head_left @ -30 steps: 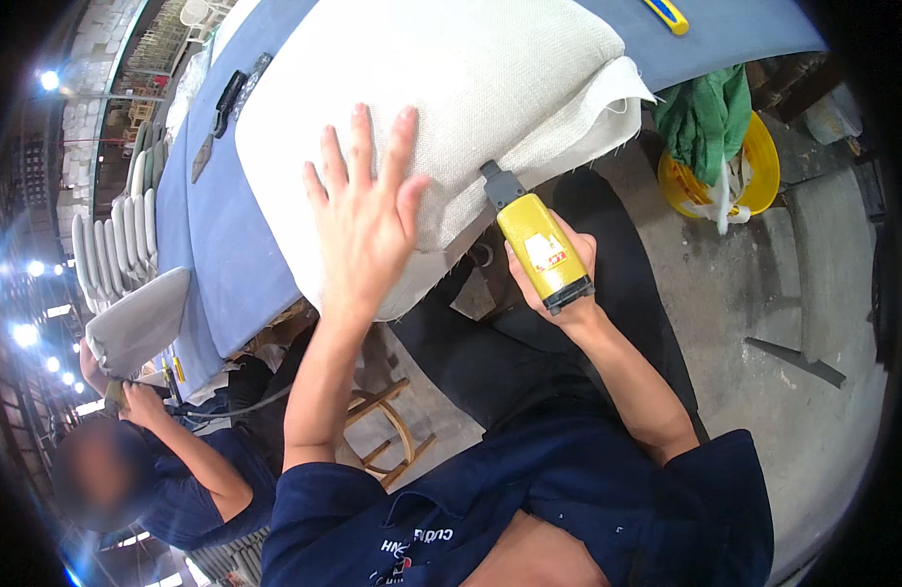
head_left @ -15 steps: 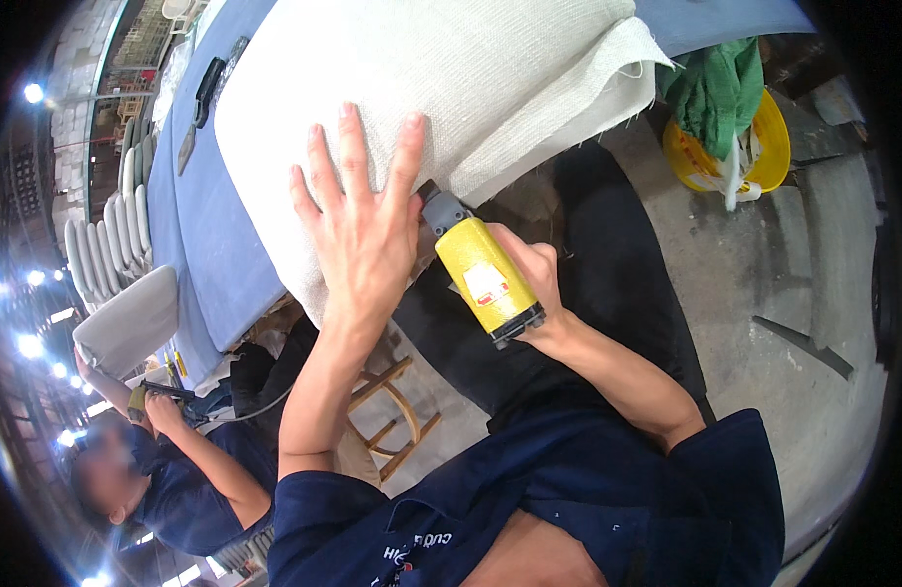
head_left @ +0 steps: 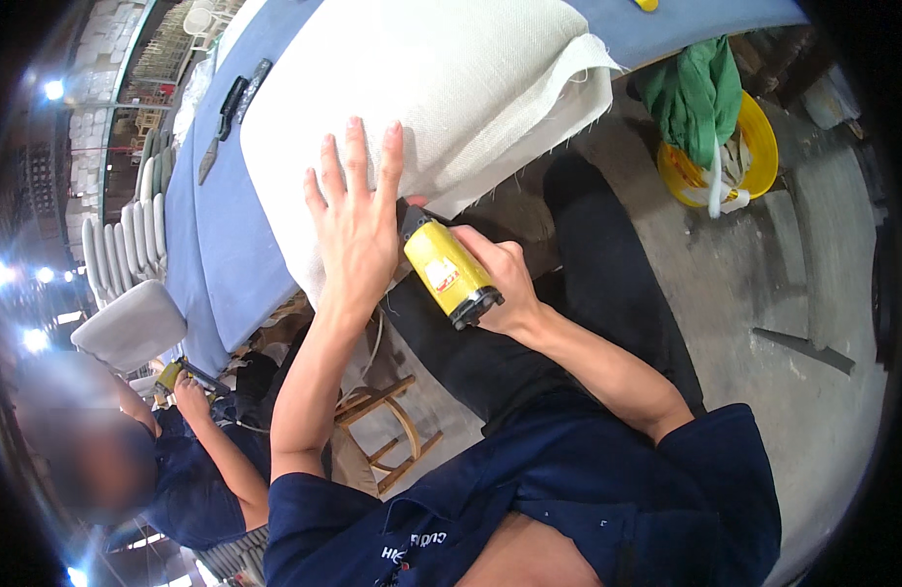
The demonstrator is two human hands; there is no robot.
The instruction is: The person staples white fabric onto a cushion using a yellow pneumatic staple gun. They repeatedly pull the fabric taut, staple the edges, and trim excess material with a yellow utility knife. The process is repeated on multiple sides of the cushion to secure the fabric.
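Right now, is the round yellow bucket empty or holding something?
Holding something: pale scraps show inside the bucket, beside green cloth.

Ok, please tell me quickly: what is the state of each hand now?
Left hand: open, laid flat on the cream fabric.
Right hand: closed, holding the yellow power tool.

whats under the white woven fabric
The white fabric lies on a blue surface, which shows past its left edge and upper right corner. Anything else beneath the middle of the fabric is covered and cannot be seen.
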